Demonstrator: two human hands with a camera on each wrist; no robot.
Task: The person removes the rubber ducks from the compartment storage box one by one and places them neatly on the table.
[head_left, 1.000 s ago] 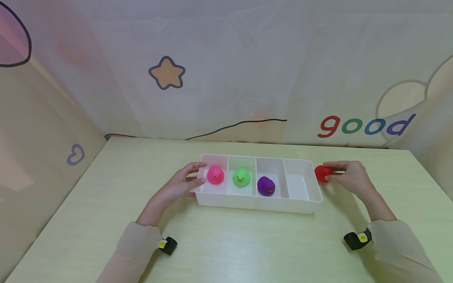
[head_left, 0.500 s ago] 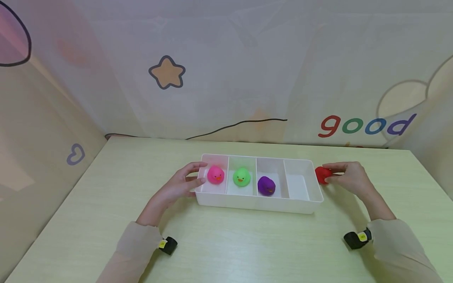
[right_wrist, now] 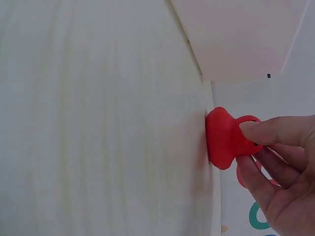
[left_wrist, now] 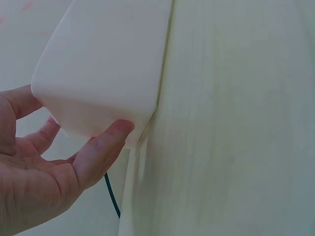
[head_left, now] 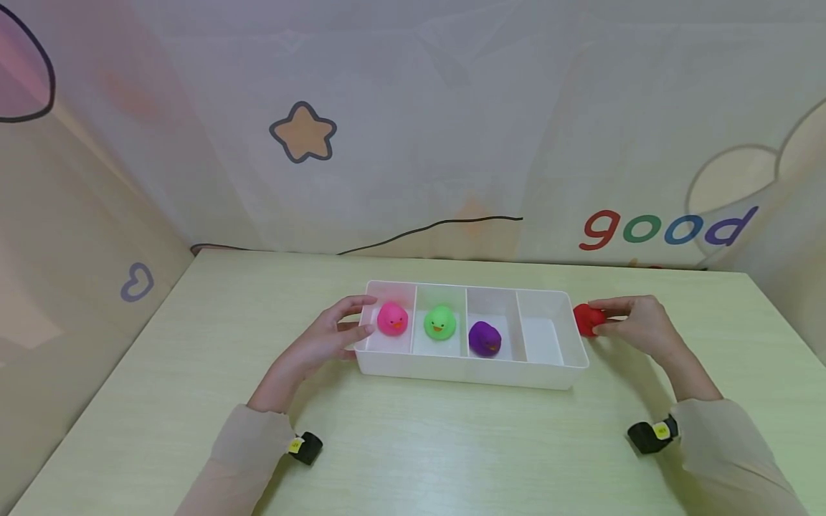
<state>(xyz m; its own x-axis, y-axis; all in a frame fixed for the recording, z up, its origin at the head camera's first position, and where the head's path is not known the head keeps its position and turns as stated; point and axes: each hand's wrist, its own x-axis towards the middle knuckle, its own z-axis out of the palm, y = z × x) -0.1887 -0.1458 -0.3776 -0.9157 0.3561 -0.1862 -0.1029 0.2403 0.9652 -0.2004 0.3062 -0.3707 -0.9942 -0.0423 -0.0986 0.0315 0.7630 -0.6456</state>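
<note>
A white divided box (head_left: 464,371) sits on the table. From left to right its compartments hold a pink toy duck (head_left: 392,319), a green toy duck (head_left: 440,323) and a purple toy duck (head_left: 485,339); the rightmost one is bare. My left hand (head_left: 328,331) rests against the box's left end, thumb (left_wrist: 106,147) and fingers spread on it, not wrapped around. Just beyond the right end, my right hand (head_left: 640,326) pinches a red toy duck (right_wrist: 221,137) by its head. Its base is at the tabletop, beside the box wall.
The pale wood-grain table (head_left: 413,444) extends in front of the box and to both sides. Behind it hangs a printed backdrop (head_left: 413,129) with a star and the word "good". A small black device (head_left: 652,437) sits at my right cuff, another black device (head_left: 308,448) at my left.
</note>
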